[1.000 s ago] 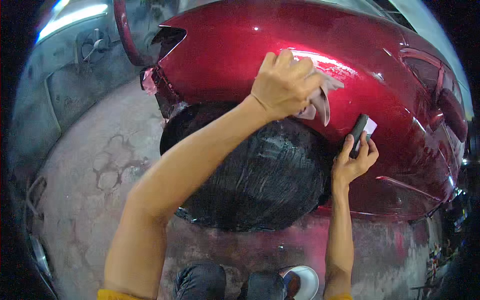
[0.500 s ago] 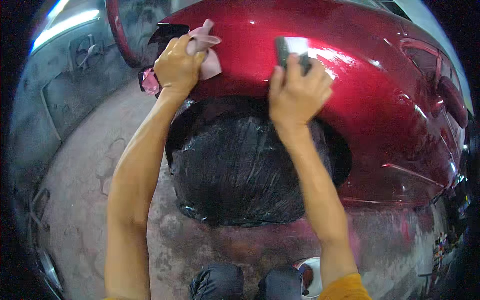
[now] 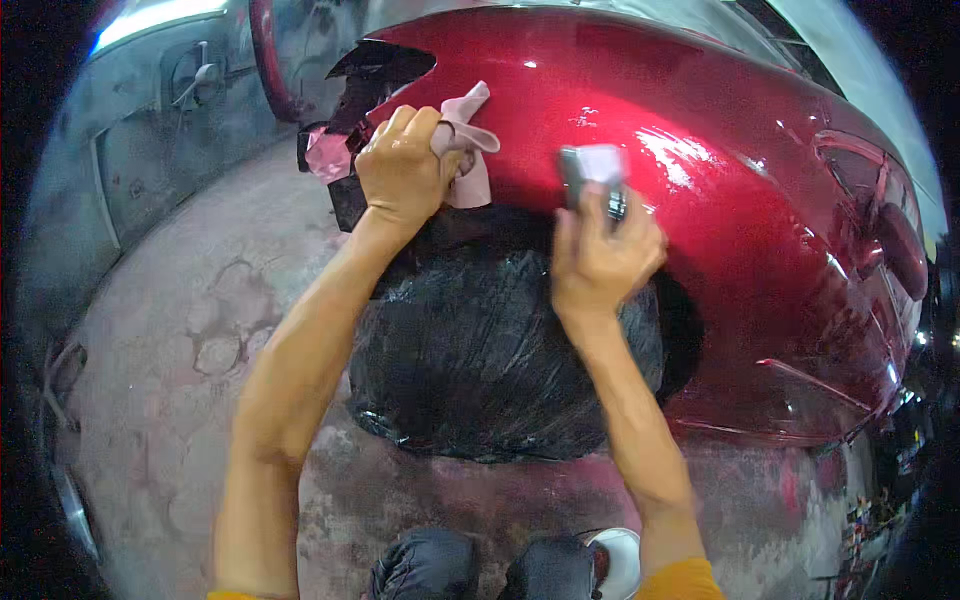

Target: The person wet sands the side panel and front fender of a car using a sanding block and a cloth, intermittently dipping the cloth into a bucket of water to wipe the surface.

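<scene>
Pressing against the glossy red panel (image 3: 720, 200), both hands work just above the wheel arch. The left hand (image 3: 405, 165) is closed around a crumpled pink cloth (image 3: 470, 150), which it holds on the paint near the panel's torn front edge. The right hand (image 3: 600, 260) grips a small grey block (image 3: 592, 172) with a pale face, its fingers wrapped over the lower half, the block flat on the panel just right of the cloth. Below the hands, the wheel (image 3: 500, 340) sits wrapped in black plastic. The stained concrete floor (image 3: 180, 330) spreads to the left. A white tape roll (image 3: 620, 560) lies near the person's dark knees (image 3: 425, 565).
</scene>
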